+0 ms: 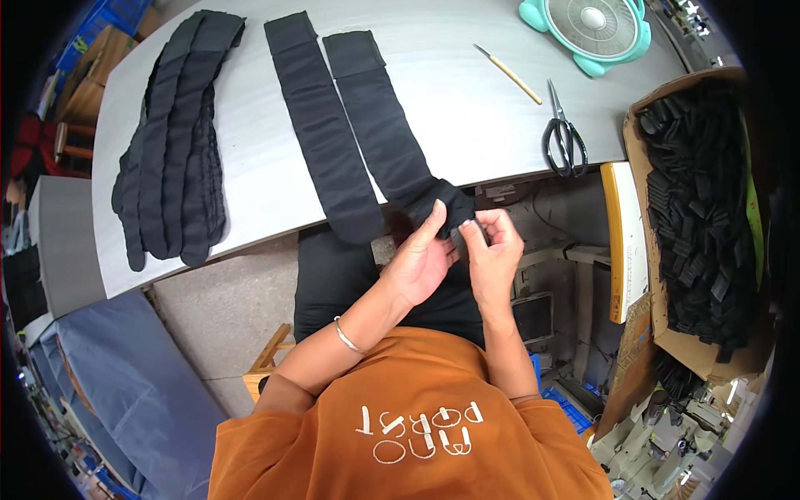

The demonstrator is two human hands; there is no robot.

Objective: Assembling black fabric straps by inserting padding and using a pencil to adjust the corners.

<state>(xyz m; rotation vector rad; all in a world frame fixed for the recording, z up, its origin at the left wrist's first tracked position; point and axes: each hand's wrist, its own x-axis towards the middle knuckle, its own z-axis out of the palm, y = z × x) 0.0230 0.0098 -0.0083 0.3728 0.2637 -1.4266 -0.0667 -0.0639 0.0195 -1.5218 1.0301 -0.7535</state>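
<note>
You get bright, even overhead light on the pale grey laminate table (467,92), with a soft sheen rather than hard glare. Shadows beneath its edge are gentle. Your view bends strongly toward the rim, where a black vignette closes in. The centre is sharp; the dark fabric strips (171,150) lose detail in their blackness.

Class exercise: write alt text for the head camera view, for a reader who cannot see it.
Both hands, left hand and right hand, pinch the end of a long black fabric strip hanging off a grey table. A second strip, stacked strips, scissors and a teal fan lie there.
</note>
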